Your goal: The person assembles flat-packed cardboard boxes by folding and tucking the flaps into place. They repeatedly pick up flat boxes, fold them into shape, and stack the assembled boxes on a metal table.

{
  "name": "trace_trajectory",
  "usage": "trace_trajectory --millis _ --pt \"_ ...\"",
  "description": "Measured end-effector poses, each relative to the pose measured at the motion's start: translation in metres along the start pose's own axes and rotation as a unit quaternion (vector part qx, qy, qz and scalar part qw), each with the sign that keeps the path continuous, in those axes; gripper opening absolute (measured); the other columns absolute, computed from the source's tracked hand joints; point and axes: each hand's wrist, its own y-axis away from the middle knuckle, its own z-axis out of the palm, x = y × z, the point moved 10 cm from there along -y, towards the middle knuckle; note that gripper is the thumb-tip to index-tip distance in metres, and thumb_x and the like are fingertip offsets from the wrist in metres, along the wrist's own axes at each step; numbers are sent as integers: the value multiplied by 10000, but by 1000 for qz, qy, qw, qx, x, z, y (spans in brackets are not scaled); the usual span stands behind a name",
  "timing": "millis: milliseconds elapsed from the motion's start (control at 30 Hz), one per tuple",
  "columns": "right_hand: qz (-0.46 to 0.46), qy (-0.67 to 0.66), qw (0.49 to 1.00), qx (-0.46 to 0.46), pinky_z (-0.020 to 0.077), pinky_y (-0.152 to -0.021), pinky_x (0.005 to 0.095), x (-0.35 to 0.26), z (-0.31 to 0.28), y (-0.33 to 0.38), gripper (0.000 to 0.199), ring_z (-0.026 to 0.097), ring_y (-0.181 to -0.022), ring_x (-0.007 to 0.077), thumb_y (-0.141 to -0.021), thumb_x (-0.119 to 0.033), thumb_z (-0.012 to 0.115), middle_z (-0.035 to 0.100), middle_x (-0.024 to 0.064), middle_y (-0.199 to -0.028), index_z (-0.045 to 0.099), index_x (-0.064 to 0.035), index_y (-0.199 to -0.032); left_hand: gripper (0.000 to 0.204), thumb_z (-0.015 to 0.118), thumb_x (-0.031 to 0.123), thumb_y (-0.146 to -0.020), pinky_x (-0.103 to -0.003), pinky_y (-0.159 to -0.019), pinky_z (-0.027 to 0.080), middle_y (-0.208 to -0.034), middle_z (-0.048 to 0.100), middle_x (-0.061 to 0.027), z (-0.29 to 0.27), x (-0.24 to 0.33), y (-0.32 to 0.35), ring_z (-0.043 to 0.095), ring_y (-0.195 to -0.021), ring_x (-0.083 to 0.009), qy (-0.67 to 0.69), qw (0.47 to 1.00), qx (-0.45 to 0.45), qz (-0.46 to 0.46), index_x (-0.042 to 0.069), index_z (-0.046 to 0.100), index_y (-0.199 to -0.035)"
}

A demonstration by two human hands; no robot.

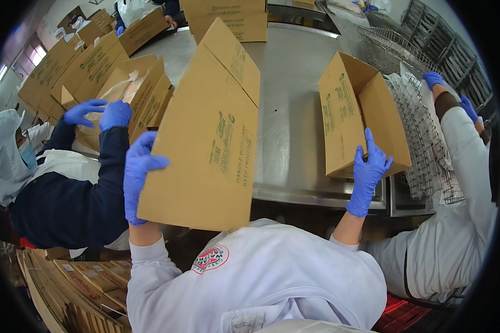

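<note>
Nearest, below the left end of the near edge of the steel tabletop (286, 100): stacked flat cardboard (83, 286). At the near edge, left of centre: left hand (139, 172) (blue-gloved, like the right), closed around the left edge of a tilted brown carton (205, 150), thumb on the printed face. Near the near-right corner: right hand (370, 169), partly open, index finger extended, nothing visibly in grasp, overlapping the near end of an open carton (339, 119); contact impossible to tell. Beyond the right edge: wire racks (428, 150). Toward the left edge: co-worker's gloved hands (115, 115) beside a filled carton (144, 102). At the far edge: stacked cartons (228, 25).
</note>
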Motion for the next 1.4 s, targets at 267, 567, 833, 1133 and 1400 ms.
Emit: trace_trajectory --millis 267,567,833,1133,1400 --pt "-53 -10 992 110 94 -1070 608 -21 -24 4 632 536 -1069 209 -787 -182 655 591 7 -1129 434 -312 -1365 472 512 16 -556 -266 -764 478 -874 536 -90 20 95 22 550 -811 -158 38 975 -19 216 -79 540 -1017" --pt "-104 -66 976 179 113 -1114 512 -35 -5 26 450 524 -1013 172 -713 -61 661 596 -22 -1045 668 -275 -1108 387 584 83 -613 -414 -1012 350 -1032 570 -187 63 58 13 520 -1085 -259 34 970 -54 234 -55 590 -975" --pt "-108 -45 960 253 106 -1124 508 -42 -7 34 402 481 -1116 182 -712 -66 683 552 -28 -1146 686 -284 -1049 403 355 246 -878 -580 -1080 142 -722 610 -92 108 56 25 588 -841 -258 -109 787 -276 541 49 614 -641" --pt "-88 -55 962 253 67 -1083 584 -32 -7 28 277 352 -1307 302 -827 -132 606 397 112 -1415 672 -280 -1052 355 409 237 -815 -574 -1093 78 -697 629 -82 132 43 22 611 -794 -259 -102 817 -315 472 85 609 -564" --pt "-106 -90 953 269 53 -1073 611 -35 -10 32 285 103 -1377 442 -859 -151 576 196 182 -1499 668 -270 -1101 191 559 165 -642 -508 -1122 127 -603 595 -22 137 40 19 617 -766 -207 -83 870 -255 414 92 567 -466"
